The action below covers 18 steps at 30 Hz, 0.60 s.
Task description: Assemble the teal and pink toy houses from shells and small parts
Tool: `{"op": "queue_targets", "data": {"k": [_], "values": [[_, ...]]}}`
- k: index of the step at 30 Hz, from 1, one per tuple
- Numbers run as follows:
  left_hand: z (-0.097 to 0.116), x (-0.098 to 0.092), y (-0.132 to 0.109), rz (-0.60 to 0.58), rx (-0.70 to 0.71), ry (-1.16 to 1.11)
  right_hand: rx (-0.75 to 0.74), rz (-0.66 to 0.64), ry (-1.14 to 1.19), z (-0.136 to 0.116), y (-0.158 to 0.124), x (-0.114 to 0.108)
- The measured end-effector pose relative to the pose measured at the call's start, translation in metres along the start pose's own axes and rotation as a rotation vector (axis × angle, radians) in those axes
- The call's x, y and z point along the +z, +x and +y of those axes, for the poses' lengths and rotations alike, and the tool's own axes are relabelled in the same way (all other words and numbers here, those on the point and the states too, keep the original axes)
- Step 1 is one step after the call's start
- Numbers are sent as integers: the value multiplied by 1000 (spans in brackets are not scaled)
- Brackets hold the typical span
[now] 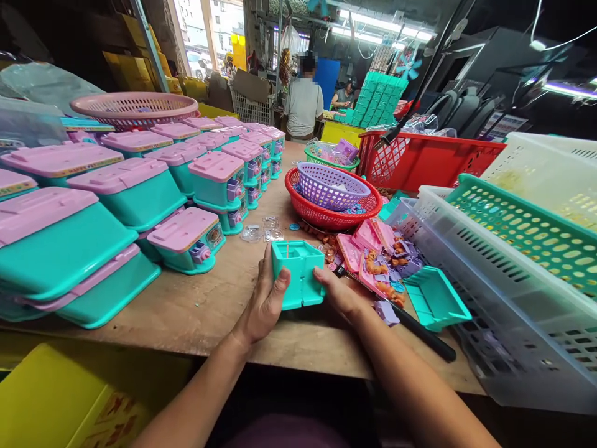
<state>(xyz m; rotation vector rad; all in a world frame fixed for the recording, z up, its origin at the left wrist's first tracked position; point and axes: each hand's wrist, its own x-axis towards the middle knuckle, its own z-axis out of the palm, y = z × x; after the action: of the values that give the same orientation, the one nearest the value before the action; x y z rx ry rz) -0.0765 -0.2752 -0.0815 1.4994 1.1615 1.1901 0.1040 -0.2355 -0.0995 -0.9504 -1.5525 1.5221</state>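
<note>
A teal plastic box shell (299,274), open side up, stands on the wooden table (196,311) near its front edge. My left hand (265,303) grips its left side, thumb wrapped over the front. My right hand (339,292) holds its right side with the fingers closed against the wall. Just right of my right hand lie pink lids and small orange and purple parts (377,261), and another teal shell (436,298) on its side.
Finished teal boxes with pink lids (186,239) are stacked along the left. A red basket (333,214) holding a purple one sits behind the shell. White and teal crates (513,261) crowd the right. A dark-handled tool (422,333) lies near the edge. A person stands far back.
</note>
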Motion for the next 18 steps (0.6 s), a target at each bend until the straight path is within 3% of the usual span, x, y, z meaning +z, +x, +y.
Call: {"op": "queue_targets", "data": {"k": [10, 18], "values": [[-4, 1, 1, 5, 5, 17, 64, -12, 189, 3, 3, -1], [-6, 3, 0, 18, -5, 76, 33, 19, 78, 12, 2, -4]]}}
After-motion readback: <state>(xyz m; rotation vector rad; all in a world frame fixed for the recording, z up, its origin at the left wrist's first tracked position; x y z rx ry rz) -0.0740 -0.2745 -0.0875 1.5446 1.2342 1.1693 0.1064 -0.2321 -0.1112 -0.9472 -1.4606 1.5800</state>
